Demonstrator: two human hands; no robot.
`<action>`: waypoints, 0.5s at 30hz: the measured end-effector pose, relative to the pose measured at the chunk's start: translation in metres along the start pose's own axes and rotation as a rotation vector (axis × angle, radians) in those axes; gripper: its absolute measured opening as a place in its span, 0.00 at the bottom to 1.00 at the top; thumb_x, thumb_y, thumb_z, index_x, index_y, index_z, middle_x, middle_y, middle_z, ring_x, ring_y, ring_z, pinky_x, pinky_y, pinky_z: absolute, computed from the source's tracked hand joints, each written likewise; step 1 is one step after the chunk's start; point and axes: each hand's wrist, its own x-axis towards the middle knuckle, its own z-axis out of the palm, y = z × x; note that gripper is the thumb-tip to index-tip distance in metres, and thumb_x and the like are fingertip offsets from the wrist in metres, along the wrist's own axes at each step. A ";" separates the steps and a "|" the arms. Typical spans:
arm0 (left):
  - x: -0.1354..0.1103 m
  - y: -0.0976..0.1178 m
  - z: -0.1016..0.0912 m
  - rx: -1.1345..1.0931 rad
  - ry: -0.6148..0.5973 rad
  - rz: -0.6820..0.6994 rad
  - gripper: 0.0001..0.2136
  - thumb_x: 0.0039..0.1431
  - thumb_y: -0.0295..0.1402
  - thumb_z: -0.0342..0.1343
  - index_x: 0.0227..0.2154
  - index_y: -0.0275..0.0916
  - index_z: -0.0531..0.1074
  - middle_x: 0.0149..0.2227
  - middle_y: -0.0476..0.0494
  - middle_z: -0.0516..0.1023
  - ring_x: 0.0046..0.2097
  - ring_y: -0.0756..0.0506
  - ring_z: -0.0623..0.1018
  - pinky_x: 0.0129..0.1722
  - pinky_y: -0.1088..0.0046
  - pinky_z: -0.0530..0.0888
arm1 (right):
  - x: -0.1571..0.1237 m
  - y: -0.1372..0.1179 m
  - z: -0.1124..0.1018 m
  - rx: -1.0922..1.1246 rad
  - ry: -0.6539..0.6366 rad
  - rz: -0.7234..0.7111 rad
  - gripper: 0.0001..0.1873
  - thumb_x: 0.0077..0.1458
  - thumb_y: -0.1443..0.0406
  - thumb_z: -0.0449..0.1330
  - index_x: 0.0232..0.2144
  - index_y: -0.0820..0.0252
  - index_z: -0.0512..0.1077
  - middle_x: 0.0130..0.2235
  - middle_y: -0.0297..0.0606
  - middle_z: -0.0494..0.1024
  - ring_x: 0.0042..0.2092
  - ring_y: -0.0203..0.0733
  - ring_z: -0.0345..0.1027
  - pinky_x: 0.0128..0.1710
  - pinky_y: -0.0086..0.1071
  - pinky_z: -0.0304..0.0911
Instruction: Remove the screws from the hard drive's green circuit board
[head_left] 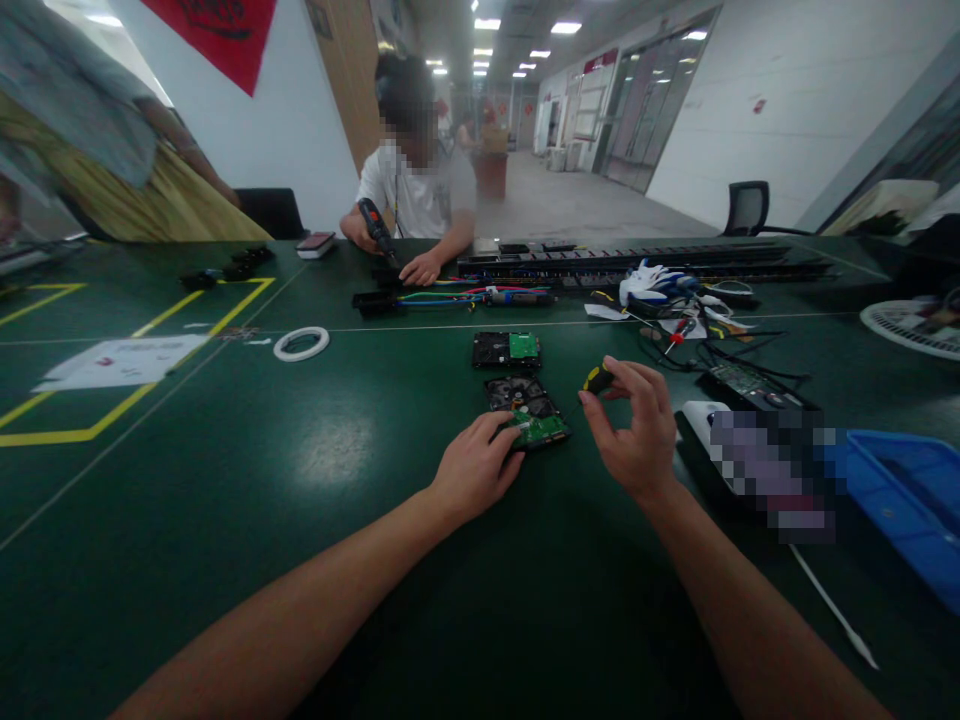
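A hard drive (526, 408) lies circuit-board side up on the green table, its green board facing me. My left hand (475, 470) rests on its near left corner, fingers curled over the edge and pressing it down. My right hand (636, 430) is just to the right of the drive, fingers pinched round a small screwdriver (598, 380) with a black and yellow handle, whose tip points down toward the drive. A second hard drive (506, 349) lies a little farther away, untouched.
Across the table (300, 500) a seated person holds an electric screwdriver (375, 228) over cables. A white tape roll (301, 343), papers (120, 362), gloves and wires (660, 285), a long black rack (637, 262), a blue bin (911, 505) and a fan guard (911, 328) surround the work spot.
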 end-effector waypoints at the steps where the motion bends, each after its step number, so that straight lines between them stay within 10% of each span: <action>1: 0.000 0.000 0.000 0.001 0.001 0.000 0.14 0.70 0.34 0.57 0.56 0.39 0.71 0.61 0.33 0.72 0.62 0.34 0.75 0.57 0.51 0.80 | 0.000 0.000 0.000 0.005 -0.009 0.005 0.33 0.62 0.69 0.65 0.66 0.45 0.65 0.57 0.43 0.75 0.49 0.48 0.76 0.44 0.46 0.81; 15: 0.000 -0.001 0.001 -0.008 0.007 0.006 0.14 0.70 0.35 0.57 0.56 0.39 0.71 0.62 0.33 0.71 0.62 0.34 0.75 0.57 0.51 0.81 | -0.002 0.003 0.002 0.039 -0.026 0.037 0.30 0.63 0.69 0.62 0.65 0.49 0.65 0.59 0.44 0.73 0.50 0.48 0.77 0.47 0.46 0.81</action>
